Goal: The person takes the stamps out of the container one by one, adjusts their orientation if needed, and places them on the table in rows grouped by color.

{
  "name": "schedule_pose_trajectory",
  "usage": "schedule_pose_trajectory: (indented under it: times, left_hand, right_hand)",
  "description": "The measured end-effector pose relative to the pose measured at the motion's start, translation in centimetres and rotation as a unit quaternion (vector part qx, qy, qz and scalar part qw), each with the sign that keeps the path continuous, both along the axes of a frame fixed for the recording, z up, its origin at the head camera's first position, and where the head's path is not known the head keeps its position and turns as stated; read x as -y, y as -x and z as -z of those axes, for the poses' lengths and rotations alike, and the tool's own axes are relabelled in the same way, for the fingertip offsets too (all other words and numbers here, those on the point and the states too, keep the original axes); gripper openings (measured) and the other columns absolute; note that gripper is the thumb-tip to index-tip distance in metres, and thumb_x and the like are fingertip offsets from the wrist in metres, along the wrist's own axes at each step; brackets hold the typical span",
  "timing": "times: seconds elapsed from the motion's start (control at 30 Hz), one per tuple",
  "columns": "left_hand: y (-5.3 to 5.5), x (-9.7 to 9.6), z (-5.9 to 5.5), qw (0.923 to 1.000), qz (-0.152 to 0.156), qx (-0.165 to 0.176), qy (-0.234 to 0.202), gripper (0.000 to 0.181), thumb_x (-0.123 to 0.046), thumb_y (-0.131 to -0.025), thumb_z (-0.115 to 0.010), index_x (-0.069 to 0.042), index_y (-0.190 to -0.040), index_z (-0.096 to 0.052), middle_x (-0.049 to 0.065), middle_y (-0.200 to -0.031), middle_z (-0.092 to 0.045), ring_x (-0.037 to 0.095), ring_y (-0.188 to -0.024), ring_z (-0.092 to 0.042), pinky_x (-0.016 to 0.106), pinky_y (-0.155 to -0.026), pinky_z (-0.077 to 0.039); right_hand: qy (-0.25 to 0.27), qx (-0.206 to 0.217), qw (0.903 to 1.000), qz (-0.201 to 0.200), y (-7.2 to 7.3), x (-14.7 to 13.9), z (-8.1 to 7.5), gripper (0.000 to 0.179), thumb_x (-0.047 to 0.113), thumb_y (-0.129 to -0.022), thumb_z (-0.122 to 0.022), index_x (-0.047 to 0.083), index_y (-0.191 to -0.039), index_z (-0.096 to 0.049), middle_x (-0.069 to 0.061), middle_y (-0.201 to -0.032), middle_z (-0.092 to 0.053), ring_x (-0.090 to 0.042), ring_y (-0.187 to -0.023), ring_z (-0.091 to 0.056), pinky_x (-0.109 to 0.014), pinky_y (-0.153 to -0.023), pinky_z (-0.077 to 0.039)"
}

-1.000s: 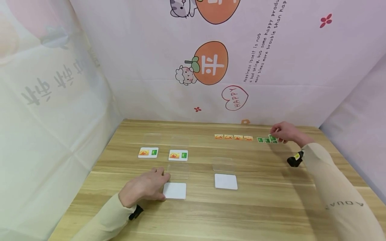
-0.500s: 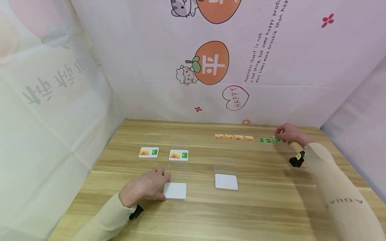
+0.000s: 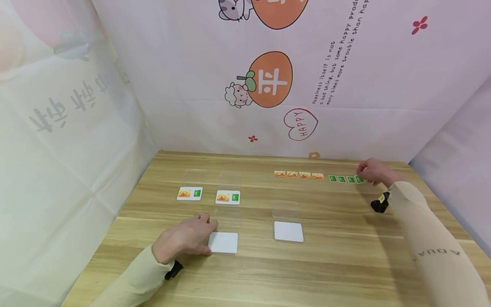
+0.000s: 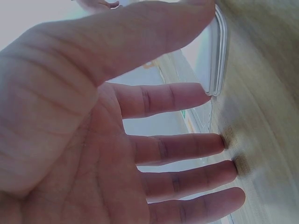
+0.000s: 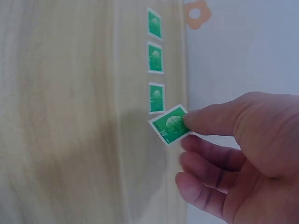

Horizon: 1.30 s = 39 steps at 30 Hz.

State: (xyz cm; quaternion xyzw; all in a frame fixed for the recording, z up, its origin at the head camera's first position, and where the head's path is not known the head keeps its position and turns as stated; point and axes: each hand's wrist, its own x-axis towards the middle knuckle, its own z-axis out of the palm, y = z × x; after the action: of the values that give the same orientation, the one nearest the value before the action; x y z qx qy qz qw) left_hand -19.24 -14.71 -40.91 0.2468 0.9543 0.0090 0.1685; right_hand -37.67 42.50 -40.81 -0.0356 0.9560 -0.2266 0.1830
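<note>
- Pale wood-grain table (image 3: 307,273): 2 hands at work over it, the stamps near its far edge.
- Left hand (image 3: 188,238): well apart from the stamps; fingers loosely straight, thumb and forefinger touching the left side of a blank white round-cornered card (image 3: 223,243).
- Right hand (image 3: 376,171): the nearer to the stamps; thumb and forefinger pinch 1 of them.
- 4 orange-and-yellow paper stamps (image 3: 292,175): a row left of the green ones.
- White-bordered green globe stamp (image 5: 170,125): in the pinch, left of the right hand, at the right end of 3 other green stamps (image 5: 155,58), long axis aslant to their row. 1.0 s ago it overlapped them, farther left; whether it touches its neighbour, I cannot tell.
</note>
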Motion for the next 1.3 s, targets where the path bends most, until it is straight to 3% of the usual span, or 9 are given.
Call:
schedule_pose_trajectory:
  times: [0.6, 0.97, 1.3]
  left_hand:
    - [-0.1, -0.1, -0.1, 1.0, -0.001, -0.002, -0.002, 0.055, -0.038, -0.076, -0.084, -0.013, -0.118, -0.058, 0.009, -0.117, -0.056, 0.021, -0.097, -0.054, 0.039, -0.077, -0.051]
    - [0.0, 0.0, 0.0, 1.0, -0.003, 0.001, -0.006, 0.055, -0.038, -0.076, -0.084, -0.013, -0.118, -0.058, 0.011, -0.118, -0.056, 0.022, -0.097, -0.054, 0.039, -0.077, -0.051]
    - [0.1, 0.0, 0.1, 1.0, -0.001, 0.001, -0.002, 0.055, -0.038, -0.077, -0.083, -0.013, -0.118, -0.058, 0.01, -0.117, -0.056, 0.022, -0.097, -0.054, 0.039, -0.078, -0.051]
  right_hand:
    - [-0.04, -0.059, 0.9975, 0.003, -0.2, -0.9, 2.4, 0.025, 0.008, -0.092, -0.048, -0.009, -0.106, -0.06, -0.009, -0.072, -0.058, -0.019, -0.063, -0.054, -0.035, -0.057, -0.051]
    - [-0.08, -0.119, 0.9897, 0.003, 0.2, -1.3, 3.4, 0.025, 0.01, -0.087, -0.048, -0.007, -0.098, -0.062, -0.009, -0.073, -0.058, -0.019, -0.063, -0.052, -0.03, -0.056, -0.041]
    - [-0.074, -0.115, 0.9904, 0.017, 0.1, -0.9, 3.3, 0.024, 0.01, -0.086, -0.047, -0.007, -0.099, -0.059, -0.008, -0.07, -0.057, -0.018, -0.059, -0.054, -0.03, -0.055, -0.042]
